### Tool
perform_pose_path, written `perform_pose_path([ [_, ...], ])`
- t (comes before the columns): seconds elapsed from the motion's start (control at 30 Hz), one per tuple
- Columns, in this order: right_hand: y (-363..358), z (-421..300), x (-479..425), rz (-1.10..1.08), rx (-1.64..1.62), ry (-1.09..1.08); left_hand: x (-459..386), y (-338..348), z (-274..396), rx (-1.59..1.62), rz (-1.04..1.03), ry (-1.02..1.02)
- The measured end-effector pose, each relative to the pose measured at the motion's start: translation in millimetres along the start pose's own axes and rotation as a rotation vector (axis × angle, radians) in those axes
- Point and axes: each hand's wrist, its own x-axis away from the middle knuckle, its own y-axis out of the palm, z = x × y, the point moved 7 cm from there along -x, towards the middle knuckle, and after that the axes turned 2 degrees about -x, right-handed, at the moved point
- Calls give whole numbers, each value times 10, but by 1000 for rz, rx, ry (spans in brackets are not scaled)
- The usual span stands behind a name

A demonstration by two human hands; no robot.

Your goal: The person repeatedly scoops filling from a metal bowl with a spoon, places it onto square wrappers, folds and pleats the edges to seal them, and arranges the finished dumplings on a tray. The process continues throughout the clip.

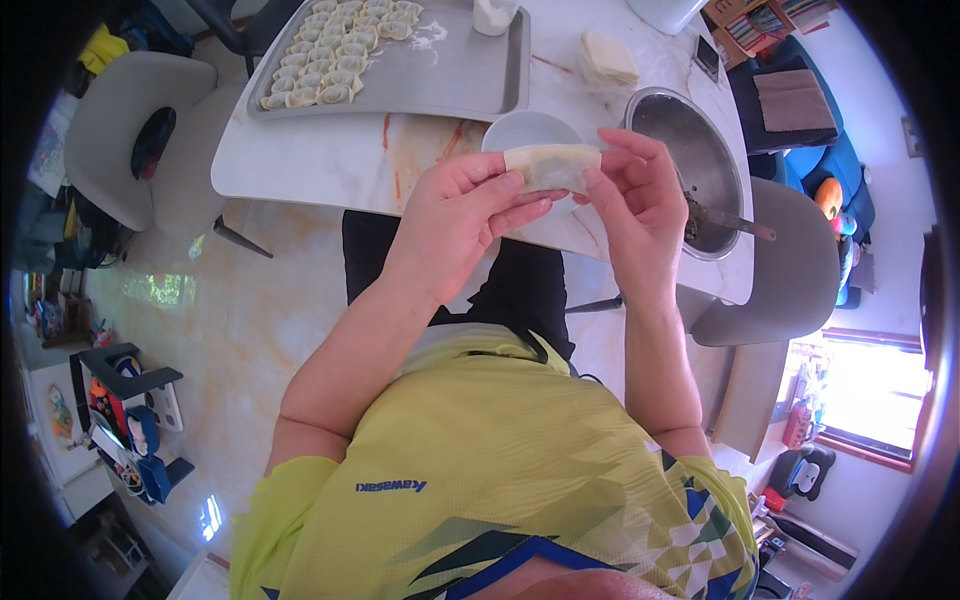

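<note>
A folded wonton wrapper (pixel 553 166) with dark filling showing through is stretched between my two hands. My left hand (pixel 461 214) pinches its left end between thumb and fingers. At the opposite end, the thumb and fingers of my right hand (pixel 641 199) grip the dough. Behind the wrapper sits a white bowl (pixel 525 129), partly covered by it and my hands. A steel mixing bowl (pixel 664 120) stands just right of my right hand, holding dark minced filling (pixel 694 214) and a utensil with a flat handle (pixel 739 223).
A metal baking tray (pixel 457 82) carries rows of folded wontons (pixel 330 52), loose flour and a white cup (pixel 493 16). Stacked square wrappers (pixel 609 58) and a phone (pixel 706 58) lie on the marble-patterned table (pixel 300 161). Grey chairs (pixel 787 262) stand at both sides.
</note>
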Motion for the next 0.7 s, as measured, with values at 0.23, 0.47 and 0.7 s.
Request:
perform_pose_path([
  [0.23, -23, -24, 12, 20, 38, -58, -14, -23, 81, -300, 48, 35],
  [0.47, 89, -26, -120, 26, -513, 20, -128, 105, 128, 375, -58, 30],
  [0.7, 252, 62, -204, -34, -973, 28, -190, 234, 8, 806, -169, 17],
])
